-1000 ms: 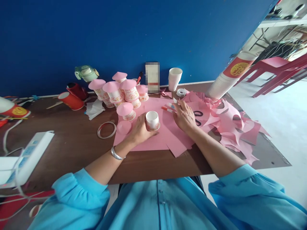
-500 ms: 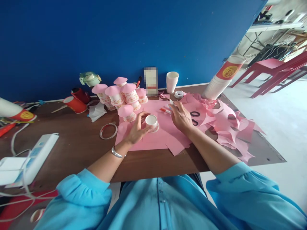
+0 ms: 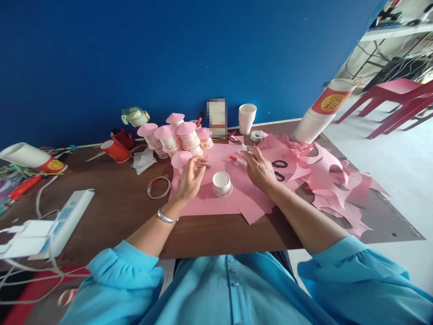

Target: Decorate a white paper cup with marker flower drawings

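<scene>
A small white paper cup with a pink pattern (image 3: 222, 184) stands upside down on a pink paper sheet (image 3: 219, 204). My left hand (image 3: 189, 178) hovers just left of it, fingers loosely curled and apart, nothing visible in them. It is close to a pink-capped cup (image 3: 181, 159). My right hand (image 3: 260, 170) lies stretched out on the sheet to the cup's right. Its fingertips reach a red-and-white marker (image 3: 237, 160) and a small white object (image 3: 244, 147). Black scissors (image 3: 279, 165) lie just right of that hand.
Several pink-capped cups (image 3: 176, 135) cluster behind the sheet. Pink paper scraps (image 3: 333, 180) are heaped at the right under a leaning cup stack (image 3: 318, 119). On the brown table (image 3: 111, 207) lie a tape ring (image 3: 158, 187), red cups (image 3: 117, 151) and a power strip (image 3: 64, 216).
My left hand has let go of the upside-down cup and lifted away to its left. The right hand has stayed by the marker. The view shifted slightly.
</scene>
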A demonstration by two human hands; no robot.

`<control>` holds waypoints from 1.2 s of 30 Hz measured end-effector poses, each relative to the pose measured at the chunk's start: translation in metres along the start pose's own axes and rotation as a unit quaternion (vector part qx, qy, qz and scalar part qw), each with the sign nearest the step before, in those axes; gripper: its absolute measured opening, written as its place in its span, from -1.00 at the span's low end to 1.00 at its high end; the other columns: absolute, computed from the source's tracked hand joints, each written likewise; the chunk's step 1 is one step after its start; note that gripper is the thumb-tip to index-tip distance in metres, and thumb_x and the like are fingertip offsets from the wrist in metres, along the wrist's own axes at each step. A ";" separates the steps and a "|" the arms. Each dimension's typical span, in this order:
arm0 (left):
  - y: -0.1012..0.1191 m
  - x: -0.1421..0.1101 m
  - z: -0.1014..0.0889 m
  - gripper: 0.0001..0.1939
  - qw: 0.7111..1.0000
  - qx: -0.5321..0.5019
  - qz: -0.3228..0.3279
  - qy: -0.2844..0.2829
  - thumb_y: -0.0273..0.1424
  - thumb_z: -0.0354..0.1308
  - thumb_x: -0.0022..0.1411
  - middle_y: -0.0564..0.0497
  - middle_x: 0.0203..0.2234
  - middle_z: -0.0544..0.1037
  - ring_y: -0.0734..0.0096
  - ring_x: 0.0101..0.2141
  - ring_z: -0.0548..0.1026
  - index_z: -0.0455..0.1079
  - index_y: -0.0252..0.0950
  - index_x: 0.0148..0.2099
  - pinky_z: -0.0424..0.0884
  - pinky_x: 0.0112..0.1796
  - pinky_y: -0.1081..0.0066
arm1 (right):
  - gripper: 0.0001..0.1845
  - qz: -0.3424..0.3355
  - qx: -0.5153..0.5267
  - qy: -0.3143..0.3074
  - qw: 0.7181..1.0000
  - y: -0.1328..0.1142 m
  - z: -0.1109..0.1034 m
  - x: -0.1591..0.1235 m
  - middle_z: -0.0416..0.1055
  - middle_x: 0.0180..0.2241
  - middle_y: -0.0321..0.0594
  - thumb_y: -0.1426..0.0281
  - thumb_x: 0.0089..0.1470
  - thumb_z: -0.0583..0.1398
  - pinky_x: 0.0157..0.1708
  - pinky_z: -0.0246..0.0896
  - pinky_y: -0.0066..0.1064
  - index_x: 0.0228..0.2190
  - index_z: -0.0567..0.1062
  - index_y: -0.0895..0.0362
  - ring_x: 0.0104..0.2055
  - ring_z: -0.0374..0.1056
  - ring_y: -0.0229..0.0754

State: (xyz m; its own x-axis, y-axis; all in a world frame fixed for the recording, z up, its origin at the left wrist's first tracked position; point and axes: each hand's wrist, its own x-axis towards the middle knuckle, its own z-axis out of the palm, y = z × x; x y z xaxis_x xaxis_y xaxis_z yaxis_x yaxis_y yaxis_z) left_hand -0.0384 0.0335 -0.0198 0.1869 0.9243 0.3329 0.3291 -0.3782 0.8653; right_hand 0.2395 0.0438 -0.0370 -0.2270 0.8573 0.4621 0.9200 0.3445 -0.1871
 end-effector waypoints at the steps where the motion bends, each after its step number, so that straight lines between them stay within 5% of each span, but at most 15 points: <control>1: 0.000 0.003 -0.004 -0.76 0.999 0.036 0.013 0.018 -0.25 0.07 0.50 -0.15 0.07 0.56 0.29 -0.05 0.67 0.27 -0.21 0.12 0.58 0.04 0.18 | -0.47 0.001 0.003 0.006 1.000 0.001 0.000 0.000 0.43 0.20 0.05 0.56 0.35 -0.02 -0.35 0.41 -0.31 0.23 0.47 0.08 -0.11 0.53 -0.04; 5: 0.003 0.009 -0.016 -0.74 0.970 0.235 0.056 -0.005 -0.48 0.13 0.40 -0.15 0.02 0.58 0.30 -0.19 0.65 0.34 -0.25 0.11 0.60 -0.15 0.27 | -0.47 -0.004 0.023 0.022 0.999 0.002 0.000 0.001 0.50 0.14 -0.01 0.56 0.35 -0.03 -0.36 0.37 -0.36 0.19 0.50 0.06 -0.10 0.54 -0.06; 9: 0.003 0.010 -0.009 -0.71 0.887 0.442 0.067 -0.116 -0.55 0.06 0.44 -0.26 0.05 0.59 0.09 -0.08 0.64 0.42 -0.32 0.15 0.57 -0.11 0.19 | -0.51 0.010 0.067 0.030 0.997 -0.001 0.000 0.000 0.61 0.01 -0.01 0.45 0.40 0.01 -0.34 0.35 -0.36 0.27 0.41 0.12 -0.15 0.57 -0.03; 11: 0.000 0.014 -0.002 -0.72 0.859 0.490 0.047 -0.141 -0.61 -0.02 0.44 -0.27 -0.07 0.62 0.06 -0.18 0.65 0.48 -0.37 0.04 0.54 -0.20 0.18 | -0.57 0.020 0.088 0.023 0.996 -0.002 0.000 0.000 0.66 -0.07 -0.01 0.37 0.42 0.05 -0.33 0.35 -0.35 0.22 0.44 0.15 -0.18 0.58 0.00; 18: -0.005 0.043 0.011 -0.84 0.892 0.437 0.045 -0.111 -0.37 0.14 0.49 -0.16 -0.11 0.67 0.20 -0.24 0.65 0.51 -0.31 -0.03 0.54 -0.24 0.29 | -0.66 0.004 0.125 0.000 0.992 -0.007 -0.004 0.000 0.63 0.05 -0.09 0.27 0.45 0.10 -0.23 0.41 -0.36 0.09 0.59 0.02 -0.08 0.60 -0.03; 22: -0.011 0.053 0.010 -0.74 0.968 0.233 0.089 -0.039 -0.27 0.21 0.46 -0.09 -0.09 0.69 0.36 -0.22 0.65 0.51 -0.26 0.10 0.59 -0.20 0.38 | -0.65 0.011 0.135 -0.006 0.991 -0.009 -0.006 0.000 0.62 0.01 -0.08 0.28 0.45 0.11 -0.23 0.42 -0.36 0.09 0.61 0.03 -0.10 0.59 -0.04; 25: -0.017 0.052 0.011 -0.78 0.986 0.133 0.099 -0.013 -0.26 0.25 0.43 -0.07 -0.10 0.69 0.39 -0.22 0.66 0.57 -0.26 0.00 0.62 -0.15 0.38 | -0.64 0.006 0.140 -0.004 0.990 -0.009 -0.005 0.000 0.62 0.01 -0.09 0.28 0.46 0.11 -0.21 0.43 -0.36 0.12 0.60 0.02 -0.09 0.59 -0.05; 29: -0.020 0.048 0.014 -0.82 0.986 0.133 0.100 -0.004 -0.30 0.26 0.43 -0.05 -0.14 0.68 0.39 -0.21 0.65 0.60 -0.25 -0.03 0.62 -0.19 0.40 | -0.65 -0.010 0.128 -0.002 0.992 -0.011 -0.007 -0.002 0.63 -0.05 -0.10 0.27 0.48 0.11 -0.21 0.44 -0.38 0.12 0.60 0.02 -0.10 0.59 -0.08; 36: -0.014 0.040 0.015 -0.80 0.942 0.263 0.209 -0.026 -0.34 0.19 0.50 -0.04 -0.15 0.63 0.38 -0.17 0.63 0.62 -0.22 0.02 0.57 -0.16 0.41 | -0.61 -0.034 0.084 -0.036 0.995 -0.015 -0.010 -0.006 0.62 -0.06 -0.09 0.25 0.51 0.07 -0.30 0.37 -0.41 0.19 0.55 0.00 -0.12 0.56 -0.11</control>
State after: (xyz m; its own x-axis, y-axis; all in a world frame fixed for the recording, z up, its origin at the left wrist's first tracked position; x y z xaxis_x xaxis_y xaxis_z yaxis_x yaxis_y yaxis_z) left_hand -0.0218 0.0750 -0.0244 0.4421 0.6899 0.5732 0.6266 -0.6948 0.3529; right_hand 0.2302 0.0300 -0.0282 -0.3153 0.8529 0.4161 0.8366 0.4568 -0.3023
